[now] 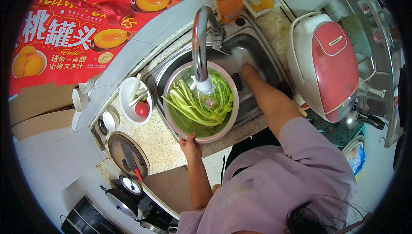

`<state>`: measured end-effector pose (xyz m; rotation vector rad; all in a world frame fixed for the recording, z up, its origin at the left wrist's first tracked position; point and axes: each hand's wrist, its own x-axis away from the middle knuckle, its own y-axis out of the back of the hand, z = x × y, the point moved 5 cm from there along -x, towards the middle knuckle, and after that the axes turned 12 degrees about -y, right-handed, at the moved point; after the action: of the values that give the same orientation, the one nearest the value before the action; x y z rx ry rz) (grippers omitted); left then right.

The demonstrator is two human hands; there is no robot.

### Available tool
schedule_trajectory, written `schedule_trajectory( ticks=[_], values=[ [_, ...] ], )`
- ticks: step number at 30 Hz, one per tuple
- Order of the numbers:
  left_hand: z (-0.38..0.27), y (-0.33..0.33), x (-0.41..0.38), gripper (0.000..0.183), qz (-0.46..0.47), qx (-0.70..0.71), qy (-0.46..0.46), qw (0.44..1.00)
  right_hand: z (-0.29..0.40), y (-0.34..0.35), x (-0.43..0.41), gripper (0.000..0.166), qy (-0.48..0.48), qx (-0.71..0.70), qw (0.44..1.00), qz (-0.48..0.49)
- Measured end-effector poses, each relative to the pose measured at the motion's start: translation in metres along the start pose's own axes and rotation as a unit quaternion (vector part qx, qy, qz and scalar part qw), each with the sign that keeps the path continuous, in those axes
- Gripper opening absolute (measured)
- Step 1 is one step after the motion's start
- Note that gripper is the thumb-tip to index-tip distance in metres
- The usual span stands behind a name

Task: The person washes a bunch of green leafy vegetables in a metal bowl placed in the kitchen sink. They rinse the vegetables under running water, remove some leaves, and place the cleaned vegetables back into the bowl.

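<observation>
A round basin with a pale pink rim sits over the left part of a stainless steel sink. Leafy green stalks that look like celery lie in water inside it. My left hand grips the near rim, thumb on top. Down in the right part of the sink is my right hand, its fingers mostly hidden, so I cannot tell whether they hold anything. Cloudy water and a dark patch are beside it. Above the basin hangs the chrome faucet, white material wrapped around its outlet.
On the left counter are a white bowl with a tomato and white stalks, a cup, and a cleaver on a round chopping board. A rice cooker stands right. Behind the sink is an orange soap bottle.
</observation>
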<state>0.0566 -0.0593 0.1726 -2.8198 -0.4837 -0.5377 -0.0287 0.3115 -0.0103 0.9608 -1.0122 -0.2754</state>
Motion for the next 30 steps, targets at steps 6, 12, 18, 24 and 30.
schedule_trajectory(
  ticks=[6,12,18,24,30],
  values=[
    [-0.001,-0.001,0.002,0.042,-0.029,0.000,0.010,1.000,0.001,-0.023,-0.012,0.019,0.043,0.078,0.993,-0.076],
    [0.004,0.006,-0.004,0.041,-0.005,0.008,0.004,1.000,-0.001,-0.023,-0.010,0.016,0.077,0.085,0.991,-0.069],
    [0.007,0.010,-0.004,0.042,-0.002,0.004,0.021,1.000,0.071,-0.002,0.054,0.020,0.388,0.025,0.918,-0.077],
    [0.002,0.007,-0.002,0.040,0.002,0.001,0.020,1.000,0.044,-0.059,0.032,0.027,0.346,0.094,0.933,-0.024],
    [0.020,0.020,-0.008,0.035,-0.004,0.017,0.029,0.999,0.005,-0.003,0.036,0.022,0.292,0.394,0.871,-0.043]
  ],
)
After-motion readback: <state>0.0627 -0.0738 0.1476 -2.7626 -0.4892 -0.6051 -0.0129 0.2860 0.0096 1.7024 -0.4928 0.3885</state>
